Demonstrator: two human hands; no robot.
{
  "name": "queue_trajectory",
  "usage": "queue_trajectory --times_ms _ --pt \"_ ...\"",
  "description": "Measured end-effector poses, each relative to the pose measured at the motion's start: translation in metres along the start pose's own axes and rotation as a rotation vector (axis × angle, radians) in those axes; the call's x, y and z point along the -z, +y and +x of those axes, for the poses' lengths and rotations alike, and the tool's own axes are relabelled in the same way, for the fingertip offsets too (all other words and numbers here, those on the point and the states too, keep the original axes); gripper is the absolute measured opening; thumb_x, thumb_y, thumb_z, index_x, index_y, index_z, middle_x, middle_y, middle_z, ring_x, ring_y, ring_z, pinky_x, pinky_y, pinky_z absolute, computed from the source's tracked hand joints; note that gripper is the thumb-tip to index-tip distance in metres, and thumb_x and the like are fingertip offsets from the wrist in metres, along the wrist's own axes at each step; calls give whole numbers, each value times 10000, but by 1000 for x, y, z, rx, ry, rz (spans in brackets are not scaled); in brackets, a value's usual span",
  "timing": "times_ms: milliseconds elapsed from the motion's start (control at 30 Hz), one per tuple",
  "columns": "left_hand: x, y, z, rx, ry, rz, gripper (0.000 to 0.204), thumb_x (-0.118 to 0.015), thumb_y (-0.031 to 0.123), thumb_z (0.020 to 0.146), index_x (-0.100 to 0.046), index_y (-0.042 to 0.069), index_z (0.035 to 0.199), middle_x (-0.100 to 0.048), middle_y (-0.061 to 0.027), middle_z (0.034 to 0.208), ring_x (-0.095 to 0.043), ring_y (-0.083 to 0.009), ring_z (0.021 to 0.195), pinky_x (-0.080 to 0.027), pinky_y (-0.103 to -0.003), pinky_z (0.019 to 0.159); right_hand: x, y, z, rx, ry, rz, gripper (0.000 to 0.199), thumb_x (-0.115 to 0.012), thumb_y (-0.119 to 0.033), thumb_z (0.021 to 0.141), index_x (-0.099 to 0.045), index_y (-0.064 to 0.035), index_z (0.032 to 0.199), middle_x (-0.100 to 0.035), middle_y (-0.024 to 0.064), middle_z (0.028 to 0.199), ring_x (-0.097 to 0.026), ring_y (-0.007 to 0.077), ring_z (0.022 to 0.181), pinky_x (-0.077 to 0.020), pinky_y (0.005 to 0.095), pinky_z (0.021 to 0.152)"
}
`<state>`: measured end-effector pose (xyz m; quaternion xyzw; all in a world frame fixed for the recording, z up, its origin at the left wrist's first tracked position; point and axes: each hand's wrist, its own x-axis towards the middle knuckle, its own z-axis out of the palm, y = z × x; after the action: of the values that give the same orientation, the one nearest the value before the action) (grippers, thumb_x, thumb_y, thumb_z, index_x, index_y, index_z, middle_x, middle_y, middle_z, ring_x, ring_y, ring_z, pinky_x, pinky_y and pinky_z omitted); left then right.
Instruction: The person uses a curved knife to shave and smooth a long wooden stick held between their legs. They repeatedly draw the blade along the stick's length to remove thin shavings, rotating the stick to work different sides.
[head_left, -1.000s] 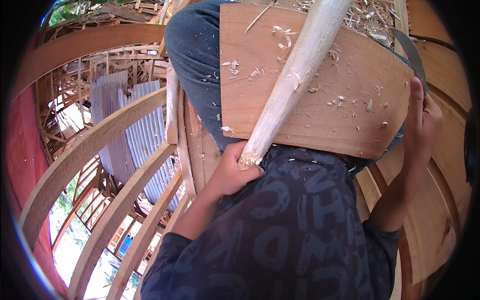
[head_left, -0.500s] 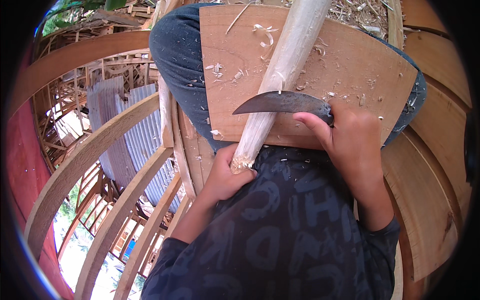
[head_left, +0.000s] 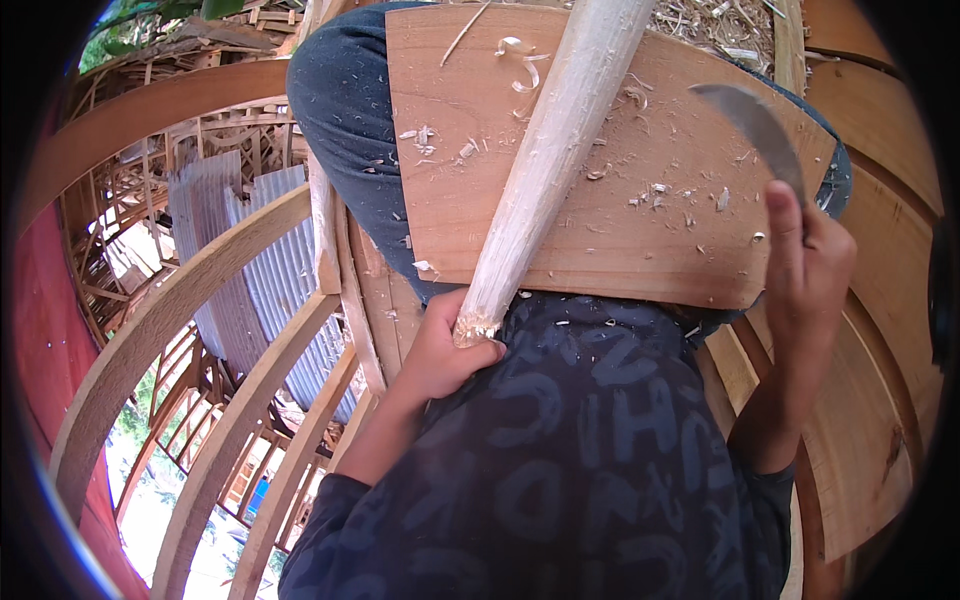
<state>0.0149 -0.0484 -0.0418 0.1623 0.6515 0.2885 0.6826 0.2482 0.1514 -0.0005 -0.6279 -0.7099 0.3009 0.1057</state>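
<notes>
A pale, peeled wooden pole (head_left: 548,165) slants across a flat wooden board (head_left: 455,215) on my lap, its near end close to my belly. My left hand (head_left: 446,345) is wrapped round that rough-cut near end. Off to the right, my right hand (head_left: 812,255) grips a knife with a curved, dark blade (head_left: 755,122); its handle is hidden in my fist. The blade is raised, pointing up and to the left, apart from the pole. Curled wood shavings (head_left: 525,65) and small chips lie scattered on the board on both sides of the pole.
Wooden railing slats (head_left: 235,435) curve along my left, with corrugated metal sheets (head_left: 290,235) below and beyond them. Wide wooden planks (head_left: 850,420) run along my right. A heap of shavings (head_left: 715,30) lies past the board's far edge.
My right hand has carried the knife off the pole to the right, turning its blade upward. My left hand keeps its hold on the pole, which has shifted slightly left.
</notes>
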Motion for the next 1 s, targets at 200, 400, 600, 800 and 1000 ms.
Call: queue_trajectory --times_ms 200,400,600,800,1000 --pt "7 10 2 100 -76 -76 289 -697 116 610 -569 35 856 -538 20 741 -487 -56 634 -384 -224 571 -60 -31 -35 336 -246 -119 557 -650 -517 774 -537 -17 556 -532 160 500 -563 320 451 -429 381 415" --pt "7 6 3 66 -146 -129 266 -671 122 625 -563 47 857 -521 28 743 -483 -49 640 -381 -215 574 -56 -29 -20 431 -169 -235 576 -655 -558 740 -538 -25 557 -519 144 475 -557 308 432 -425 370 400" --pt "9 2 8 14 -211 -155 266 -661 118 632 -568 39 868 -524 26 761 -486 -50 674 -384 -213 589 -49 -26 -8 405 -81 -280 584 -643 -568 747 -559 -19 568 -531 166 496 -558 326 448 -428 379 419" --pt "13 -4 8 56 -228 -161 257 -668 109 637 -568 42 864 -531 28 742 -484 -40 624 -378 -208 541 -1 11 42 -51 115 -99 578 -546 -481 898 -493 14 604 -357 14 492 -335 95 480 -291 298 445" --pt "6 7 4 101 -169 -143 259 -683 99 640 -565 47 865 -529 29 721 -472 -32 581 -365 -206 504 -12 -31 -3 170 -118 -83 539 -631 -469 831 -555 5 587 -460 123 469 -467 223 427 -371 346 435"
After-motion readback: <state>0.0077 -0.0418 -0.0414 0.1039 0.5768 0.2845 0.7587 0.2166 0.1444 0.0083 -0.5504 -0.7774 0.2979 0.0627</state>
